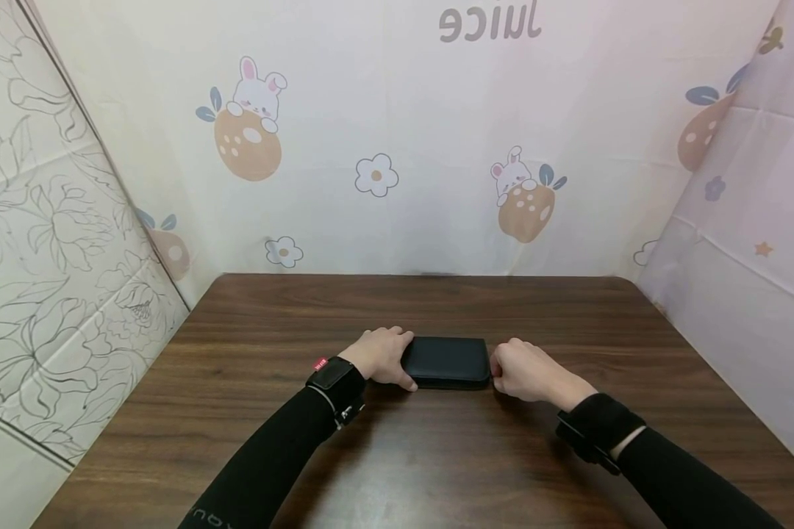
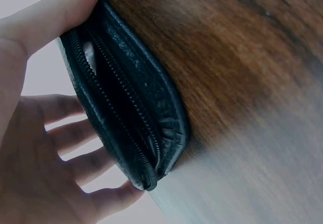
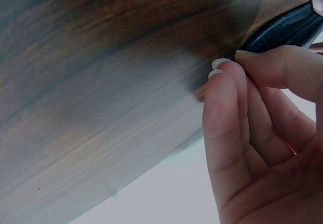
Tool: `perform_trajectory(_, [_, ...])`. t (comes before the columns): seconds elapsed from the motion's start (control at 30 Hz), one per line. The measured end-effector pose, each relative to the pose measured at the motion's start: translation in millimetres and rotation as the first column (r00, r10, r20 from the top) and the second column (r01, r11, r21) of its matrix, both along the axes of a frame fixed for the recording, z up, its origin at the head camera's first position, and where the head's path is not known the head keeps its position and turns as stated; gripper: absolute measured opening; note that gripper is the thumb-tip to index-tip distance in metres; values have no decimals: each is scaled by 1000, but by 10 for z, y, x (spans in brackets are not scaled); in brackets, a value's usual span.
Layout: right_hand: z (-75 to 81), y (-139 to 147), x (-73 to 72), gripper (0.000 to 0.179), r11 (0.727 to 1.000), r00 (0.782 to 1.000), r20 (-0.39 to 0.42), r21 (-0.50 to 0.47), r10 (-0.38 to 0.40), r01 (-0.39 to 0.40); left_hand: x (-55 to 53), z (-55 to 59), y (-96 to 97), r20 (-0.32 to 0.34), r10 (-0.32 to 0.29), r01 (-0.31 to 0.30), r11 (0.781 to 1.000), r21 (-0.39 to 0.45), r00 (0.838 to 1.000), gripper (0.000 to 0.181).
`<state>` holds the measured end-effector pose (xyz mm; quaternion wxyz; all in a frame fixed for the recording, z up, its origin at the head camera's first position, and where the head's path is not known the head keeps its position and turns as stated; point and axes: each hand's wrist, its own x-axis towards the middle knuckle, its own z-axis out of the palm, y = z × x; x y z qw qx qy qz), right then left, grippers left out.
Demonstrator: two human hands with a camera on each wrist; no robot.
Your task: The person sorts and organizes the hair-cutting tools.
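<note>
A black zip wallet point(image 1: 445, 361) lies flat on the wooden table. My left hand point(image 1: 382, 355) holds its left end, and in the left wrist view the thumb point(image 2: 75, 9) rests on the edge with the fingers along the opposite side. Two rows of zipper teeth point(image 2: 118, 90) stand parted there, showing a dark inside with something pale in it. At the wallet's right end is my right hand point(image 1: 526, 369). Its thumb point(image 3: 272, 65) and fingertips pinch together at the wallet's corner; the bit between them is hidden.
The brown wooden table point(image 1: 397, 455) reaches back to a pale printed curtain point(image 1: 384, 95) with rabbits and fruit. A flower-patterned panel point(image 1: 59, 206) rises on the left, and a pale curtain point(image 1: 761, 250) hangs on the right.
</note>
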<state>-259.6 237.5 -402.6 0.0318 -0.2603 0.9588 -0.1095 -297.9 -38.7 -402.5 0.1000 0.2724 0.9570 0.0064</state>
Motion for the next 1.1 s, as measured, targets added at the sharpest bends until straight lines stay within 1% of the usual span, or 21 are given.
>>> perform_trajectory(0.3, [3, 10, 5, 23, 1000, 1000, 0, -6, 1, -1, -8, -3, 11, 3, 14, -14, 1000, 12, 1000, 96])
perform_trajectory(0.47, [2, 16, 18, 23, 1000, 1000, -17, -17, 25, -25, -13, -7, 10, 6, 14, -14, 1000, 14, 1000, 97])
perform_trajectory(0.63, [9, 12, 26, 23, 999, 999, -14, -26, 39, -39, -7, -1, 0, 2, 14, -14, 1000, 8, 1000, 96])
perform_trajectory(0.87, [20, 5, 59, 16, 1000, 999, 48, -26, 17, -16, 7, 6, -2, 16, 11, -11, 1000, 14, 1000, 97])
perform_trajectory(1.1, [10, -13, 77, 11, 1000, 999, 46, -12, 0, 1, 15, -9, -1, 19, 18, -18, 1000, 16, 1000, 97])
